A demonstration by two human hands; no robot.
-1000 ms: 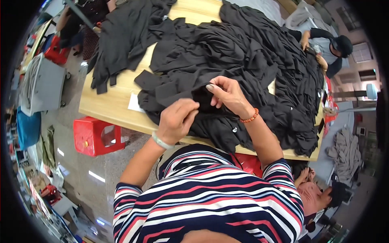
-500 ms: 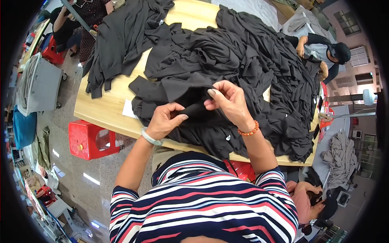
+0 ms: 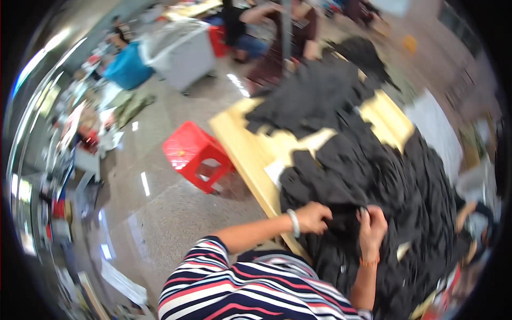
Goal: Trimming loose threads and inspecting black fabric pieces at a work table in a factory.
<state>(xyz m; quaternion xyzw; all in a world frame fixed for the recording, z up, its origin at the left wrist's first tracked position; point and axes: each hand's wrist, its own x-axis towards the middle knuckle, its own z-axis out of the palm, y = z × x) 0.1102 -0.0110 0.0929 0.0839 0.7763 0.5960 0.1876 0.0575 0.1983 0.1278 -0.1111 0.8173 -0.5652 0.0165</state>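
Note:
A big heap of black garments (image 3: 373, 165) covers a light wooden table (image 3: 250, 154). My left hand (image 3: 313, 217), with a pale bangle on the wrist, pinches black fabric at the near edge of the heap. Close to its right, my right hand (image 3: 372, 226), with an orange bracelet on the wrist, grips the same black garment (image 3: 344, 218). The picture is blurred by motion, so the fingers' exact hold is hard to make out. My striped shirt (image 3: 240, 288) fills the lower edge.
A red plastic stool (image 3: 196, 160) stands on the speckled floor left of the table. A grey bin (image 3: 184, 50) and a blue bag (image 3: 125, 66) sit further back. Other people sit at the far end (image 3: 250, 26) and at the right rim (image 3: 474, 218).
The view has swung sharply to the left and blurred, so the table now lies at the right. Both hands still hold the black fabric close together.

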